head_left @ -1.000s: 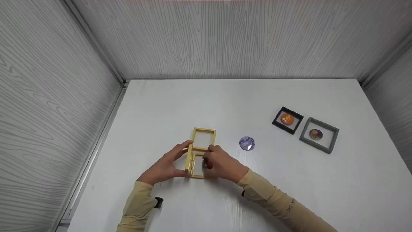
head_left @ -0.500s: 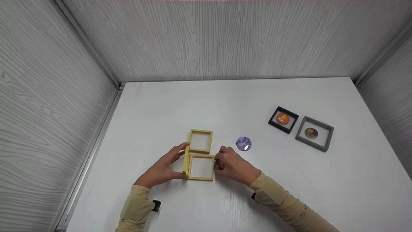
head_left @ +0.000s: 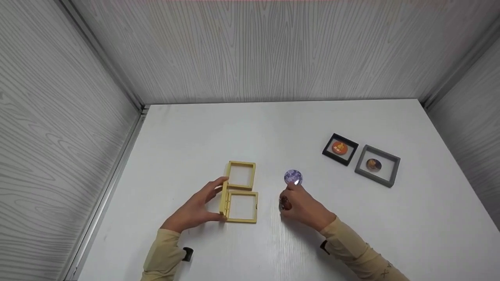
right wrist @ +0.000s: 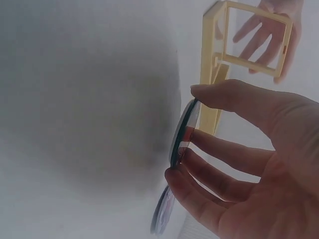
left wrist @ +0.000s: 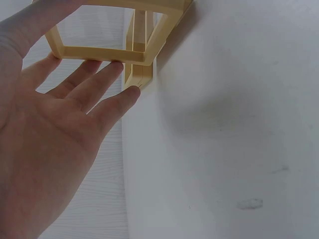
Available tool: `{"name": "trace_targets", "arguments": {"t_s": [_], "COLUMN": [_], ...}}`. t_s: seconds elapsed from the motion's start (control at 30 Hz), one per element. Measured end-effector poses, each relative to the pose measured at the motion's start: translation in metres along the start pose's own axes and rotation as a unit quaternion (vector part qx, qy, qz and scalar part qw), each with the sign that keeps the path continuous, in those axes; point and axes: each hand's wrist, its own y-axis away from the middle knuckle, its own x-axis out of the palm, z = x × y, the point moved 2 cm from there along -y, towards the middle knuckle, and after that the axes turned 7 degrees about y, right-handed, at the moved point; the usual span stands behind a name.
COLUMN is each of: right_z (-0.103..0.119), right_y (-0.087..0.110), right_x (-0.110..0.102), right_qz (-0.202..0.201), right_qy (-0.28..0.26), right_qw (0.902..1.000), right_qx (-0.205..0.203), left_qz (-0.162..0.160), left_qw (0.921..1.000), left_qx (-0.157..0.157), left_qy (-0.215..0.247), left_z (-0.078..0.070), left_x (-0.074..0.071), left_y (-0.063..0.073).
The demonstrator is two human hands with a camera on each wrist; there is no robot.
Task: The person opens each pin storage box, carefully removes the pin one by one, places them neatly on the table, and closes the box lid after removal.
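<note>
My left hand (head_left: 195,208) holds the raised panel (head_left: 224,201) of a yellow hinged display frame, thumb at the near edge and fingers at the far edge. The frame's other half (head_left: 256,212) lies flat on the table. Seen from the left wrist, the panel (left wrist: 104,54) stands between thumb and fingers. To the right, my right hand (head_left: 308,210) pinches a round badge (head_left: 286,202), dark red with a glossy face. The right wrist view shows the badge (right wrist: 183,134) on edge between thumb and fingers. A purple round badge (head_left: 293,176) lies just beyond the right fingertips.
A second yellow frame (head_left: 253,175) lies flat behind the hinged one. At the right, a black frame (head_left: 329,156) and a grey frame (head_left: 394,171) each show a round badge inside. White table surface (head_left: 195,128) stretches behind, up to grey wood-grain walls.
My right hand has moved right with the dark red badge, from over the hinged frame's flat half to near the purple badge. The left hand keeps its hold; the whole view has shifted slightly.
</note>
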Motion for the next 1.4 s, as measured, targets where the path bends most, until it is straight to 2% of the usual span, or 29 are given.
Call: {"name": "trace_targets", "arguments": {"t_s": [0.23,0.37,0.67,1.03,1.23,1.4], "right_z": [-0.008,-0.011,-0.013,-0.013,-0.015,-0.015], "right_y": [0.011,0.014,0.018,0.017,0.018,0.019], "right_x": [0.001,0.002,0.002,0.002,0.003,0.003], "right_qz": [-0.013,-0.009,-0.009,0.005,0.000,-0.003], "right_qy": [0.006,0.003,-0.010,-0.036,-0.039,-0.034], "right_qw": [0.9999,0.9999,0.9999,0.9990,0.9989,0.9985], "right_qx": [0.002,0.011,0.005,0.028,0.027,0.044], "left_qz": [0.006,0.007,0.006,0.008,-0.005,-0.008], "left_qw": [1.0000,0.9999,0.9998,0.9998,1.0000,0.9999], "left_qx": [0.007,0.004,-0.008,0.015,-0.002,-0.006], "left_qy": [0.003,0.007,0.019,0.004,0.004,-0.004], "left_z": [0.001,0.001,0.002,0.003,0.003,0.004], "left_x": [0.001,0.001,0.001,0.001,0.002,0.002], "left_y": [0.003,0.004,0.003,0.001,0.000,-0.001]}}
